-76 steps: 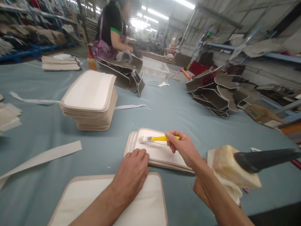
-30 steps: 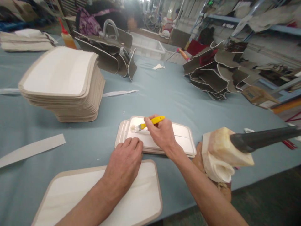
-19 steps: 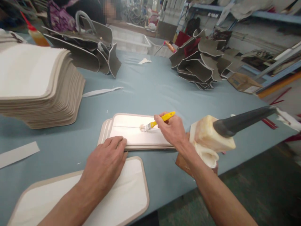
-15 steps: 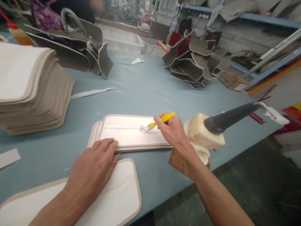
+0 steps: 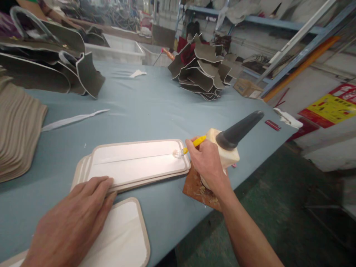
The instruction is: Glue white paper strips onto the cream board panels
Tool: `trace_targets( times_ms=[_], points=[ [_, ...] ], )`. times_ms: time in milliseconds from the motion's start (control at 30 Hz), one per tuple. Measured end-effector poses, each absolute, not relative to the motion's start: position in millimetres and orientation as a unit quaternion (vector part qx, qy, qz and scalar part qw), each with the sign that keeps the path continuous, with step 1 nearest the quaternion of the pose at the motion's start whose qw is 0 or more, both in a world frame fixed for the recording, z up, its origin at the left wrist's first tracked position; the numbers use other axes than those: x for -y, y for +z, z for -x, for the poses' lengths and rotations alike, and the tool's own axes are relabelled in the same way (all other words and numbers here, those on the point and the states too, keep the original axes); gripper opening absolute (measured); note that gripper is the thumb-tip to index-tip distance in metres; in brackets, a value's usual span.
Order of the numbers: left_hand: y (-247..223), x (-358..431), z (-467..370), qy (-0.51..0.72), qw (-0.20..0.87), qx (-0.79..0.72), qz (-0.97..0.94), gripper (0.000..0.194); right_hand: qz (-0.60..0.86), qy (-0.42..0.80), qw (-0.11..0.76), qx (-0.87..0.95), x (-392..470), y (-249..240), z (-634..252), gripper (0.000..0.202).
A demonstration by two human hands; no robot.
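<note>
My right hand (image 5: 207,159) is closed around a paintbrush (image 5: 194,144) with a yellow handle. The white-smeared bristles touch the top panel (image 5: 133,167) near its right end. This panel is long, white and beige-edged with rounded corners, a line running along its middle, and lies on a short stack of similar ones. My left hand (image 5: 75,215) rests with outstretched fingers on the stack's near left edge. Below it, partly hidden by that hand, lies another white panel (image 5: 122,230). Just beyond my right hand stands a cream-coloured bottle (image 5: 229,154) with a black spout, by a brown board (image 5: 197,191).
A tall stack of beige panels (image 5: 16,126) stands at the left. Grey bag bodies (image 5: 52,70) and a pile of grey pieces (image 5: 203,74) sit farther back on the blue-green table (image 5: 133,118). Part of another person's arm (image 5: 59,16) shows at upper left.
The brush has travelled right along the panel, from near its middle to its right end. My left hand stays at the panel's near left edge. The whole view has shifted right.
</note>
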State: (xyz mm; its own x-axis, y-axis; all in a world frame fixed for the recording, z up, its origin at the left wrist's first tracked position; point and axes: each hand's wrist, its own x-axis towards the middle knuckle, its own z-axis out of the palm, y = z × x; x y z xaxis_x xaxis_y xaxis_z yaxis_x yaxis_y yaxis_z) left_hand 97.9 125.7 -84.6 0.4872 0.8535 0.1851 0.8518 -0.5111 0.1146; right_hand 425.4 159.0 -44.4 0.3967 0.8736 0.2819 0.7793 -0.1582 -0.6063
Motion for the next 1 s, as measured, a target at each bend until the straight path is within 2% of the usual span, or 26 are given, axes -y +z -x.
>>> trace_targets(
  times_ms=[167,367,533,600,700,767,867,1000],
  points=[
    [-85.2,-123.4,-99.8,0.086,-0.006,-0.499,-0.862,0.044,0.779,-0.026,0.266,0.568,-146.5,-46.5,-415.9,0.037],
    [-75.0,-123.1,-106.2,0.077,-0.010,-0.506,-0.859,0.047,0.765,-0.024,0.241,0.597,-150.2,-48.4,-408.1,0.031],
    [-65.0,-120.8,-110.9,0.062,-0.015,-0.520,-0.852,0.042,0.751,-0.014,0.271,0.602,-155.4,-29.8,-407.7,0.031],
    [-63.9,-119.4,-112.4,0.061,-0.017,-0.526,-0.848,0.040,0.745,0.001,0.313,0.589,-154.8,-20.1,-405.0,0.036],
    [-62.8,-117.7,-114.3,0.068,-0.017,-0.533,-0.843,0.037,0.704,0.101,0.416,0.566,-153.5,-15.1,-387.3,0.039],
    [-61.2,-117.0,-115.4,0.068,-0.011,-0.538,-0.840,0.034,0.668,0.177,0.453,0.563,-155.0,-19.5,-365.0,0.038],
    [-57.8,-116.6,-116.7,0.060,-0.003,-0.541,-0.839,0.031,0.644,0.217,0.448,0.581,-163.2,-31.2,-323.1,0.040],
    [-52.6,-116.0,-118.1,0.041,0.003,-0.548,-0.836,0.030,0.644,0.211,0.421,0.603,-177.5,-42.3,-284.6,0.037]
  ],
)
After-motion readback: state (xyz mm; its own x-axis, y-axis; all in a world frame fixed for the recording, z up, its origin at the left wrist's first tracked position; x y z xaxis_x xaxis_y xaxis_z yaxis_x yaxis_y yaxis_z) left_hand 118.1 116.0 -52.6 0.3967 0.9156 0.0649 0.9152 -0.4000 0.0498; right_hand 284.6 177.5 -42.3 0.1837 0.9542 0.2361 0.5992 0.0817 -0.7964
